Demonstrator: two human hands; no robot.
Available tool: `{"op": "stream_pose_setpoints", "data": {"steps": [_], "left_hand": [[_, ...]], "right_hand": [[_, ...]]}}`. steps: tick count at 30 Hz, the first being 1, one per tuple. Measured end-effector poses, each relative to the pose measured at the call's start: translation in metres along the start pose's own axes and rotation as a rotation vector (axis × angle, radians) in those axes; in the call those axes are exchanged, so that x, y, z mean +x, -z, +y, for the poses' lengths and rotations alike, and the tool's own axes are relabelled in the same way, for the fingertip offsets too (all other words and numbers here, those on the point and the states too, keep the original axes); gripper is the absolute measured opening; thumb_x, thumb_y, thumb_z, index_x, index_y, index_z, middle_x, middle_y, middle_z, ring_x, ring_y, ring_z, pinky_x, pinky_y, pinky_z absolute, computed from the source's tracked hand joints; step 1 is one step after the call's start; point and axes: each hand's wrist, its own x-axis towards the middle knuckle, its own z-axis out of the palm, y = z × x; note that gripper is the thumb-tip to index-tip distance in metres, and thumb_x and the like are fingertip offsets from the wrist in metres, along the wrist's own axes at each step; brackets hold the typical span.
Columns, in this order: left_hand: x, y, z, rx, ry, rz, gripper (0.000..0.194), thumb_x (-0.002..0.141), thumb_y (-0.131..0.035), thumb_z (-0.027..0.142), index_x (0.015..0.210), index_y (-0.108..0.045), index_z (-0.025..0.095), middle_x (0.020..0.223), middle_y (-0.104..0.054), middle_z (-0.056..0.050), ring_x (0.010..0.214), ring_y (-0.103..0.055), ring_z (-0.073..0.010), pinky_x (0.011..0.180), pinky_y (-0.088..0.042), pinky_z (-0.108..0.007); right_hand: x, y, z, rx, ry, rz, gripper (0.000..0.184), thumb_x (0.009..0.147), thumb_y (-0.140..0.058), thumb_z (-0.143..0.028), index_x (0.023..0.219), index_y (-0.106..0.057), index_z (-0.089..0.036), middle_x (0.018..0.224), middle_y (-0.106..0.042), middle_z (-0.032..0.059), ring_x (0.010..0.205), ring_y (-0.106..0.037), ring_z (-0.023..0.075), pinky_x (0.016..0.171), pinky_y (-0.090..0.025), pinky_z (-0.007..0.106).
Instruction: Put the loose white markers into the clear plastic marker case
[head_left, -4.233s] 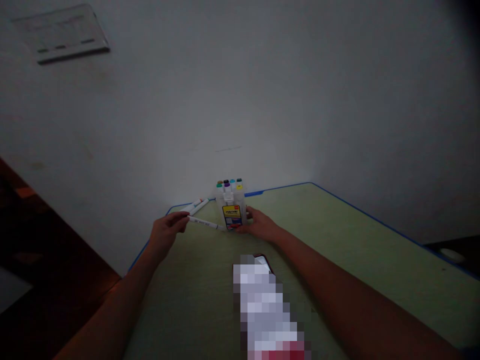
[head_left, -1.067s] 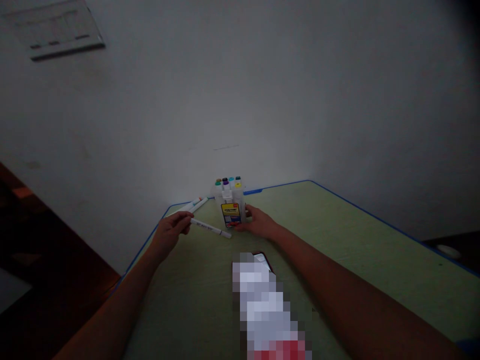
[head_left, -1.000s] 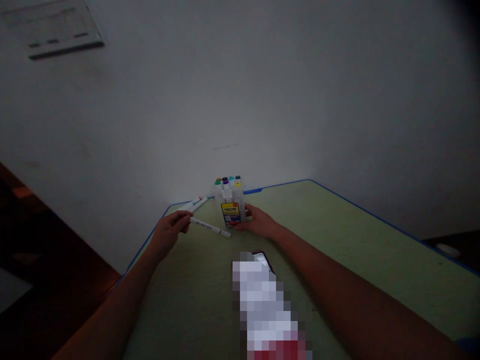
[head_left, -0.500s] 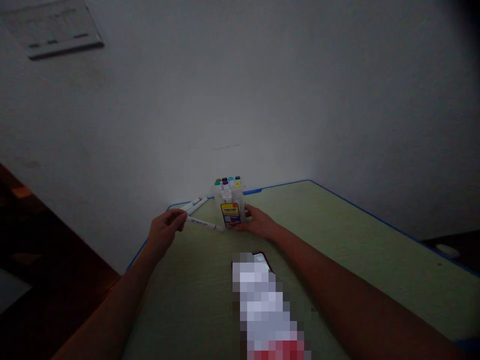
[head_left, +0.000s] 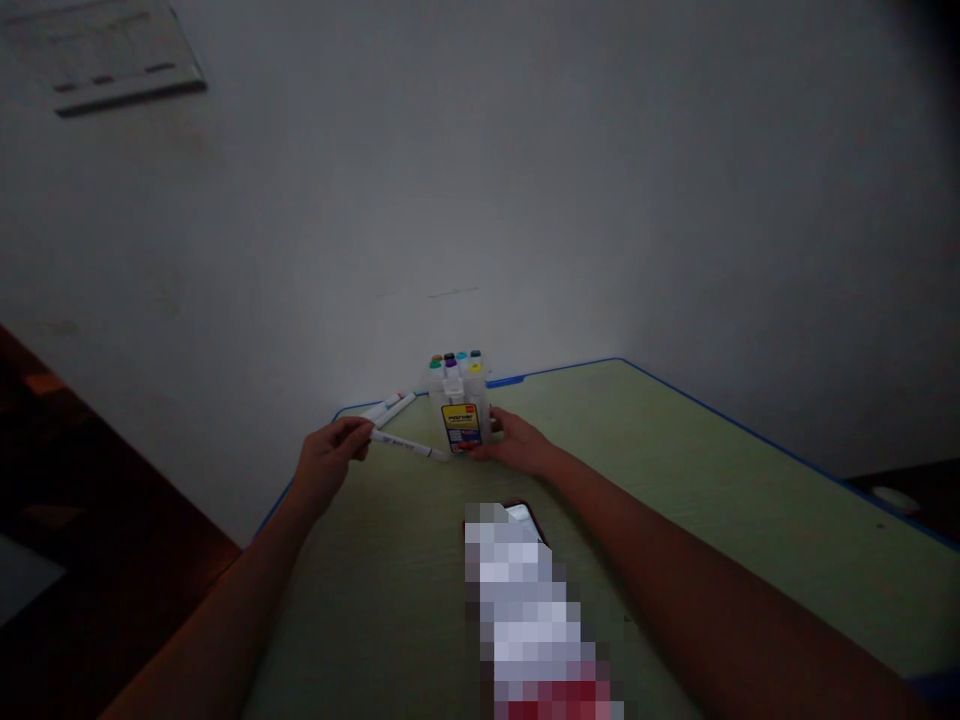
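A clear plastic marker case (head_left: 453, 395) with a yellow and blue label stands upright near the far edge of the table. Several markers with coloured caps show at its top. My right hand (head_left: 514, 443) grips the lower right side of this case, its fingers partly hidden. To the left, my left hand (head_left: 335, 455) pinches one end of a white marker (head_left: 409, 444), which slants down to the right with its far end close to the case's base. Behind it, other white markers (head_left: 394, 408) lie near the table's back left edge.
The pale green table (head_left: 675, 480) has a blue edge and meets a grey wall (head_left: 525, 200). A phone (head_left: 525, 520), mostly covered by pixel blurring, lies in front of the case. A framed panel (head_left: 105, 50) hangs at upper left.
Almost nothing differs. Both hands keep their hold on the marker and the case, and the view has shifted very slightly.
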Motion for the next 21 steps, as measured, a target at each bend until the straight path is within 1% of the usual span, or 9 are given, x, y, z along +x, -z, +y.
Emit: {"op": "stream_pose_setpoints", "data": {"steps": [8, 14, 17, 21], "left_hand": [[-0.0011, 0.0007, 0.0028, 0.019, 0.006, 0.008, 0.024, 0.068, -0.061, 0.038, 0.072, -0.063, 0.014, 0.052, -0.052, 0.002, 0.051, -0.045, -0.0101, 0.051, -0.037, -0.022], [-0.0026, -0.0032, 0.0014, 0.048, 0.034, -0.08, 0.029, 0.067, -0.064, 0.04, 0.075, -0.063, 0.013, 0.053, -0.052, 0.002, 0.052, -0.045, -0.0101, 0.052, -0.035, -0.023], [-0.0022, -0.0036, 0.0007, 0.066, 0.042, -0.098, 0.029, 0.066, -0.065, 0.041, 0.075, -0.063, 0.013, 0.054, -0.052, 0.002, 0.053, -0.045, -0.0106, 0.053, -0.036, -0.023], [-0.0014, -0.0016, 0.0011, 0.056, 0.038, -0.053, 0.029, 0.064, -0.066, 0.04, 0.076, -0.064, 0.014, 0.054, -0.053, 0.002, 0.052, -0.046, -0.0113, 0.053, -0.036, -0.024]], "right_hand": [[0.0022, -0.0014, 0.0028, 0.01, -0.005, -0.005, 0.067, 0.056, -0.075, -0.032, 0.117, -0.049, -0.02, 0.11, -0.061, 0.0068, 0.101, -0.056, 0.0235, 0.086, -0.044, 0.037], [0.0033, -0.0015, 0.0025, 0.003, 0.004, -0.007, 0.066, 0.055, -0.075, -0.032, 0.115, -0.05, -0.02, 0.11, -0.062, 0.0065, 0.102, -0.056, 0.0238, 0.086, -0.044, 0.038], [0.0032, -0.0014, 0.0027, 0.009, -0.002, -0.013, 0.066, 0.056, -0.075, -0.033, 0.115, -0.05, -0.021, 0.109, -0.062, 0.0063, 0.101, -0.057, 0.0234, 0.086, -0.044, 0.038], [0.0027, -0.001, 0.0022, 0.009, -0.004, -0.01, 0.065, 0.056, -0.075, -0.032, 0.115, -0.05, -0.021, 0.109, -0.062, 0.0069, 0.101, -0.057, 0.0235, 0.087, -0.044, 0.038]]}}
